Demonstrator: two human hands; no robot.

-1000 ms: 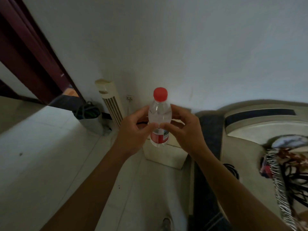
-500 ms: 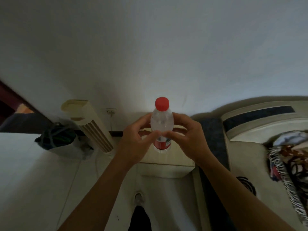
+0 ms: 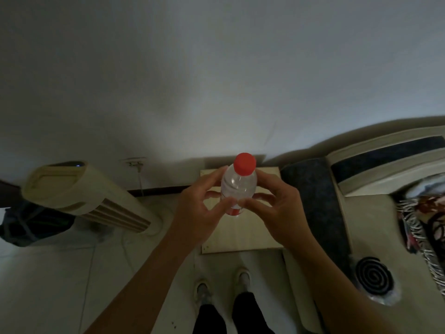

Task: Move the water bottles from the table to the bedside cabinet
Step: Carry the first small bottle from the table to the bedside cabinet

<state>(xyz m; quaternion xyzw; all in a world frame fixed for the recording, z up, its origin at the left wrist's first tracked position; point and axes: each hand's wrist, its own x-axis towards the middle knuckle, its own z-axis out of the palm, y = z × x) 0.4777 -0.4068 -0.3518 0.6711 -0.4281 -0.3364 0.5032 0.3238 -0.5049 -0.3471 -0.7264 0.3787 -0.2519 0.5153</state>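
Clear plastic with a round red cap [image 3: 244,164], the water bottle [image 3: 238,186] is upright and held over the pale wooden top of the bedside cabinet [image 3: 240,239]. The left hand [image 3: 195,213] takes it from the left and the right hand [image 3: 279,208] from the right. Each grip is clamped on the bottle's body, thumbs meeting in front and fingers curled behind. The contents look colourless.

Both thumbs cover the bottle's lower half, and its base is hard to make out, so I cannot tell whether it touches the cabinet top. Only the cabinet's top face shows. The room is dim. To the right, the bed [image 3: 368,225] and a fringed blanket [image 3: 423,227] run off the frame's edge. A cream tower fan [image 3: 79,196] stands to the left.

A red and white label [image 3: 233,211] peeks out below the thumbs, but no writing on it can be read.
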